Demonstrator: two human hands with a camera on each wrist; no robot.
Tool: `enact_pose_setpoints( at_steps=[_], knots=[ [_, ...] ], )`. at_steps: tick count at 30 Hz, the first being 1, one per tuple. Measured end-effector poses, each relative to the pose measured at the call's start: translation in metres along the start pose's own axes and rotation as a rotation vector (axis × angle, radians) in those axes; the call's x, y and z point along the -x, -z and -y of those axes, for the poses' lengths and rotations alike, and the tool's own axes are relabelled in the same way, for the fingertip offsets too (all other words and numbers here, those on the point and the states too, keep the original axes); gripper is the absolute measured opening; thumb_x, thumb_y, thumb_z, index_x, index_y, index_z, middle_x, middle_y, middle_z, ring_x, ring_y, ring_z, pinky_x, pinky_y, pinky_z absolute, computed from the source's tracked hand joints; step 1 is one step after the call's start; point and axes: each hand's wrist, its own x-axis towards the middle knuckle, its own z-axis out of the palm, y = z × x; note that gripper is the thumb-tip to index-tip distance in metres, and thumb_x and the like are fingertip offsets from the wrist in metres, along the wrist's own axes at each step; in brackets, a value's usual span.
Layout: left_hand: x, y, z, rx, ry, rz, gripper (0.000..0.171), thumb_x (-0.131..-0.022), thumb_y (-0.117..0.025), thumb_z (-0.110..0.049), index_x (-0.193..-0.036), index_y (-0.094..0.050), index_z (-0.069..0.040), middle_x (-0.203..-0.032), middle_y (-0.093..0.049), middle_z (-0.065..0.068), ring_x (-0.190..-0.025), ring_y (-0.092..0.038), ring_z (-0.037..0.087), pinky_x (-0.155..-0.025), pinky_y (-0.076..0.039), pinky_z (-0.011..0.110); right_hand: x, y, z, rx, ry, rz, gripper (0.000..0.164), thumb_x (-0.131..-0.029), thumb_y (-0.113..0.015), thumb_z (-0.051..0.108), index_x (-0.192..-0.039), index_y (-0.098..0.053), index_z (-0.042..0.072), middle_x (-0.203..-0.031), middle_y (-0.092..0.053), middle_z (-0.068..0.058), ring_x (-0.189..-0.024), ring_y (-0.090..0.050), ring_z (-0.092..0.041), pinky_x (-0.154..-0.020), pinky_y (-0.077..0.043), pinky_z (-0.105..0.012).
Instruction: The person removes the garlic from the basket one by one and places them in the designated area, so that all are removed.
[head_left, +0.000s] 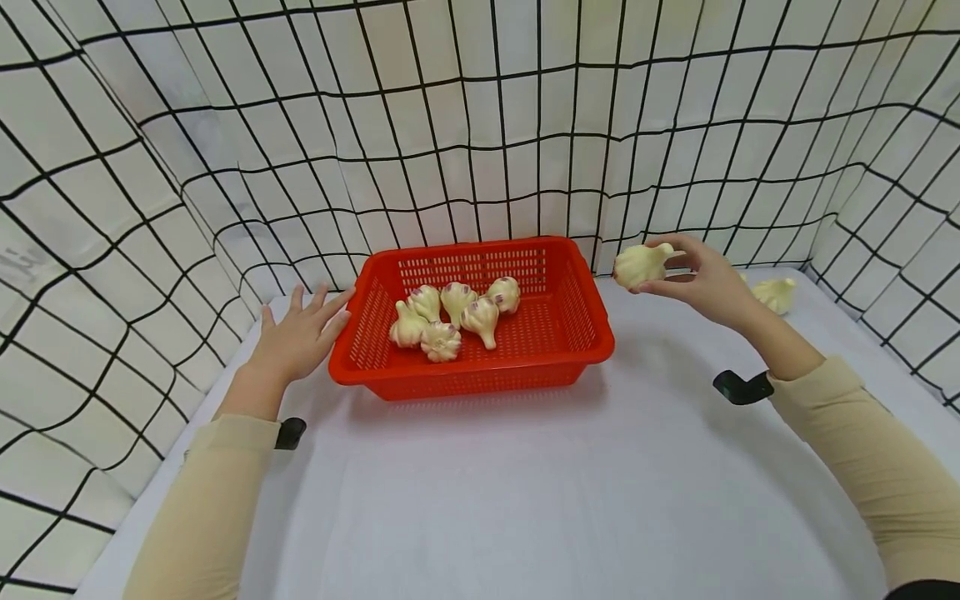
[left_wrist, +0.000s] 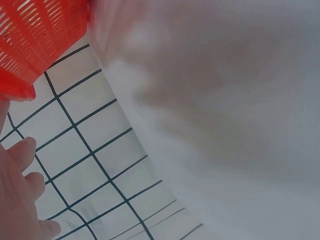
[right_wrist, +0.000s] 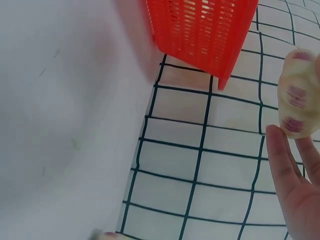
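A red perforated plastic basket [head_left: 480, 383] stands on the white table with several garlic bulbs [head_left: 441, 342] grouped in its left half. My left hand [head_left: 296, 337] has its fingers spread and touches the basket's left rim. To the right of the basket, above the table, my right hand [head_left: 705, 279] pinches a garlic bulb [head_left: 641, 265] between thumb and fingers. Purple marks show on that held bulb [right_wrist: 295, 97] in the right wrist view, where fingertips support its lower side. The left wrist view shows the left fingers [left_wrist: 34, 185] just below the basket's corner.
Another garlic bulb [head_left: 776, 293] lies at the table's back right, partly behind the right forearm. Black wire grid panels [head_left: 487, 125] with white backing enclose the table at the back and both sides. White table surface [head_left: 480, 492] stretches in front of the basket.
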Motion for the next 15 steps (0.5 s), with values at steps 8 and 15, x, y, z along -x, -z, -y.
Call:
enact_pose_setpoints(
  at_steps=[8,15],
  knots=[
    [0.001,-0.002,0.002,0.004,-0.006,-0.012,0.069,-0.107,-0.017,-0.060,-0.166,-0.017,-0.023,-0.167,-0.006,0.026,-0.151,0.011,0.052,-0.107,0.016,0.078,0.013,0.014,-0.013,0.025,-0.051,-0.084,0.066,-0.092,-0.080,0.029,-0.148,-0.049,0.015,-0.143,-0.050,-0.006,-0.119,-0.055,-0.019,-0.071,-0.051,-0.018],
    [0.001,-0.003,0.002,0.008,-0.010,-0.019,0.069,-0.107,-0.017,-0.060,-0.166,-0.017,-0.022,-0.167,-0.006,0.026,-0.151,0.010,0.052,-0.107,0.015,0.078,0.024,0.025,-0.028,0.020,-0.092,-0.115,0.064,-0.093,-0.079,0.028,-0.148,-0.048,0.015,-0.139,-0.049,-0.002,-0.115,-0.051,-0.010,-0.072,-0.054,-0.016]
  ],
)
